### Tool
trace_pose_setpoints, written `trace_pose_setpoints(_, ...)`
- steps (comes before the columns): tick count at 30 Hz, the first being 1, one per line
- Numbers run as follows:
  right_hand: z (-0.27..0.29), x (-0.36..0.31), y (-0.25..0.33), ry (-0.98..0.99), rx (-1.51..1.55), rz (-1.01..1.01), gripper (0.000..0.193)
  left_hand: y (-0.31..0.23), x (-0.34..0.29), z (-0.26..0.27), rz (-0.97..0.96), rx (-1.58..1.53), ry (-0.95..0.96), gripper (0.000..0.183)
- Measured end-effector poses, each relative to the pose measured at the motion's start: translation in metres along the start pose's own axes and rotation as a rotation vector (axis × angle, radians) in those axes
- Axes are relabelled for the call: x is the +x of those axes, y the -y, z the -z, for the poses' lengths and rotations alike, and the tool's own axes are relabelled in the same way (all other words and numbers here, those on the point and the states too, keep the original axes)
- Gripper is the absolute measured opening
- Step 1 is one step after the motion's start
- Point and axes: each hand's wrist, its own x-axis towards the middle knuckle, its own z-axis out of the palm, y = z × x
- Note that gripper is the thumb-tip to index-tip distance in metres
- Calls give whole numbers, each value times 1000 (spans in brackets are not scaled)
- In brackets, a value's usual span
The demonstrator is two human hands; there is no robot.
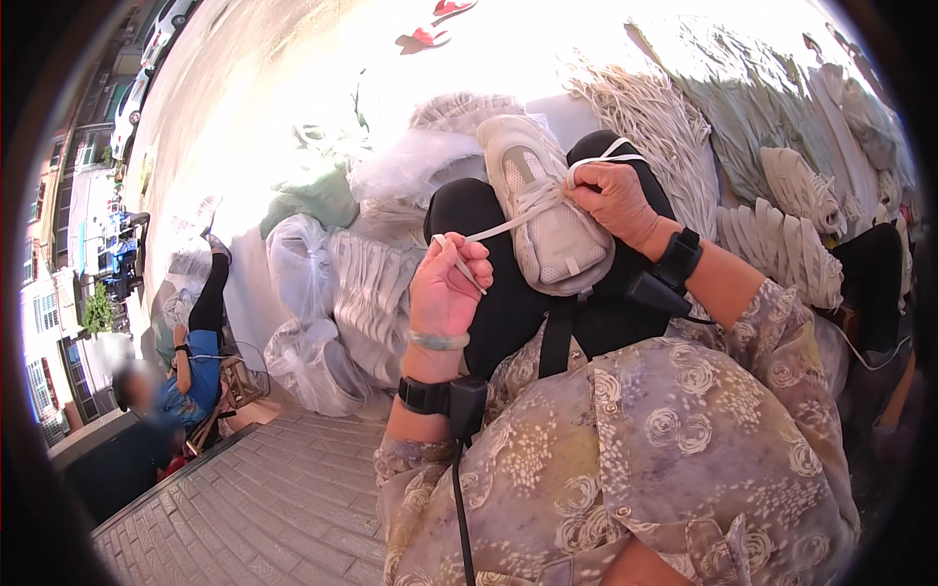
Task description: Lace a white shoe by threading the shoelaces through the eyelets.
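Fingers of the left hand [449,291] are curled shut around one end of a white lace [495,231], which stretches tight from there to the shoe, while the right hand [616,200] pinches the lace between thumb and fingers at the lacing, with a loop standing up over the right knee. Between the two hands, the pale shoe [559,244] rests lengthwise on the lap, against the black trousers [500,293]. A pale bangle [438,341] and a black band [424,396] circle the left wrist; another black band [681,256] circles the right. Nearer the body spreads a floral shirt [664,420]. Left of the knees lie clear plastic bags [298,264]; beyond the right knee hangs a thick bundle of cream strands [674,127]. Farther left, a person in a blue top [202,376] sits beside the brick paving [283,488].
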Motion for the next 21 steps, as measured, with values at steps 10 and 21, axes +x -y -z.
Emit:
trace_pose_setpoints(10,26,-15,4,-54,-195,-132,17,4,16,-31,-384,938,-80,18)
trace_pose_setpoints(21,0,2,42,288,-631,592,15,26,31,-32,-311,759,-200,17)
